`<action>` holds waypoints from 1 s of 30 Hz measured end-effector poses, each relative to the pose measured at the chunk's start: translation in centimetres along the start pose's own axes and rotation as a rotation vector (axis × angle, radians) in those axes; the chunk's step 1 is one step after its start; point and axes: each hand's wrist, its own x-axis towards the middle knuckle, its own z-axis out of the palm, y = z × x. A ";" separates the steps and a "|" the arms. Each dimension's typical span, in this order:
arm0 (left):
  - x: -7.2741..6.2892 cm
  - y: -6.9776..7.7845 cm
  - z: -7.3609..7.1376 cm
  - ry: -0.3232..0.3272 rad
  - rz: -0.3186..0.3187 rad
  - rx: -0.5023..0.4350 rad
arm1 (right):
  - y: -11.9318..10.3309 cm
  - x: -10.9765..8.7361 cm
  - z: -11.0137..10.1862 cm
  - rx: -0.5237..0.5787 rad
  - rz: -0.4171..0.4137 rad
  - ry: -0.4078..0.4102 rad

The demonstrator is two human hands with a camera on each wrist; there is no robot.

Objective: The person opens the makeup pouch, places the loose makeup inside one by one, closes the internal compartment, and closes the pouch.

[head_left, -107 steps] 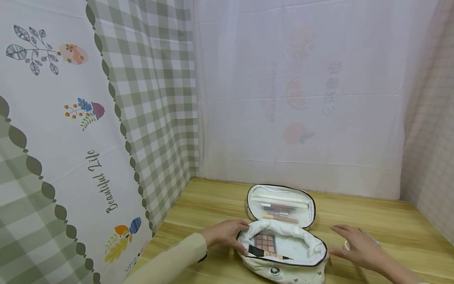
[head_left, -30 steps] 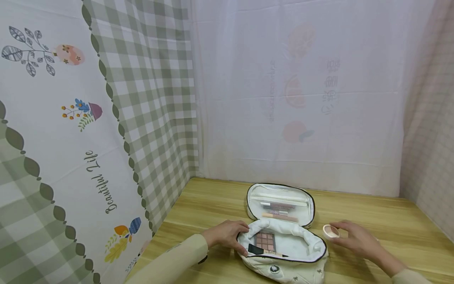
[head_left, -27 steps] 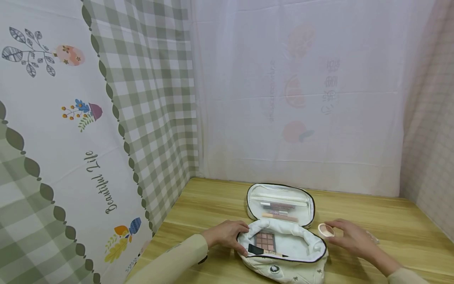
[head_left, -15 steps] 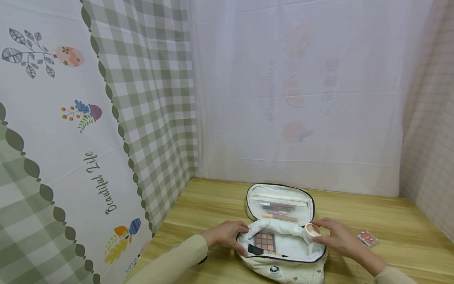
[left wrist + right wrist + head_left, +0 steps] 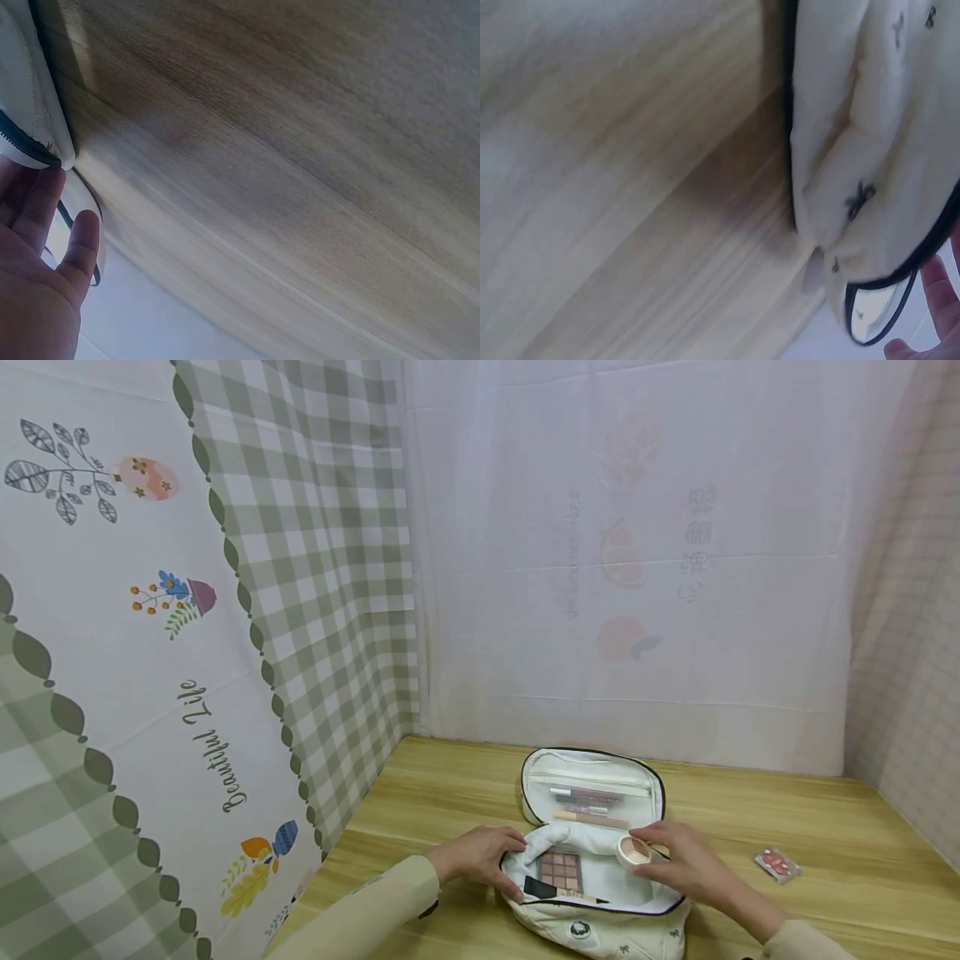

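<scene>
A white quilted makeup bag (image 5: 600,935) with black piping stands unzipped, its lid (image 5: 592,768) tipped back. My left hand (image 5: 480,857) grips the bag's left rim, thumb toward the front and fingers toward the back; the left wrist view has the fingertips at the zip edge. Between thumb and fingers of my right hand (image 5: 686,864) is a small round compact (image 5: 633,852) with a pale rim and tan face, tilted above the bag's opening. Inside lie an eyeshadow palette (image 5: 561,871) and a black-and-beige makeup brush (image 5: 551,889). The right wrist view leaves the compact out.
On the wooden table (image 5: 420,785) right of the bag lies a small clear case with red contents (image 5: 777,864). Slim makeup tubes (image 5: 588,797) sit in the lid's clear pocket. A checked cloth (image 5: 322,543) hangs left, a white curtain (image 5: 510,568) behind.
My right hand has picked up the round compact and carried it left from beside the bag to over its opening. This uncovers the clear case. My left hand keeps its place on the rim.
</scene>
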 end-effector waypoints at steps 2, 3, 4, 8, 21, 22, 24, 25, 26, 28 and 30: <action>0.0 0.0 0.0 -0.001 0.001 0.001 | -0.3 0.1 0.4 -0.002 0.005 -0.006; 0.0 0.0 0.0 -0.001 0.001 0.001 | -0.4 0.1 0.6 -0.006 0.002 -0.001; 0.0 -0.1 0.1 -0.002 -0.001 -0.001 | -0.6 0.2 0.9 -0.010 0.001 -0.003; 0.0 0.0 0.1 -0.006 -0.008 -0.012 | -1.1 0.2 1.8 -0.026 -0.009 -0.012; -0.1 -0.2 0.1 -0.020 -0.003 -0.032 | -2.4 0.4 4.0 -0.131 0.018 -0.054; -0.1 -0.2 0.1 -0.023 -0.004 -0.035 | -2.5 0.4 4.1 -0.139 0.022 -0.063; -0.1 -0.2 0.2 -0.022 0.001 -0.034 | -2.6 0.5 4.2 -0.148 0.037 -0.084; -0.1 -0.3 0.2 -0.019 0.003 -0.033 | -2.7 0.5 4.2 -0.154 0.044 -0.094; -0.1 -0.3 0.2 -0.017 0.006 -0.031 | -2.7 0.5 4.3 -0.157 0.049 -0.102; -0.1 -0.4 0.3 -0.014 0.012 -0.033 | -2.7 0.6 4.5 -0.167 0.056 -0.106; 0.0 -0.4 0.3 -0.016 0.016 -0.039 | -2.6 0.6 4.9 -0.177 0.042 -0.095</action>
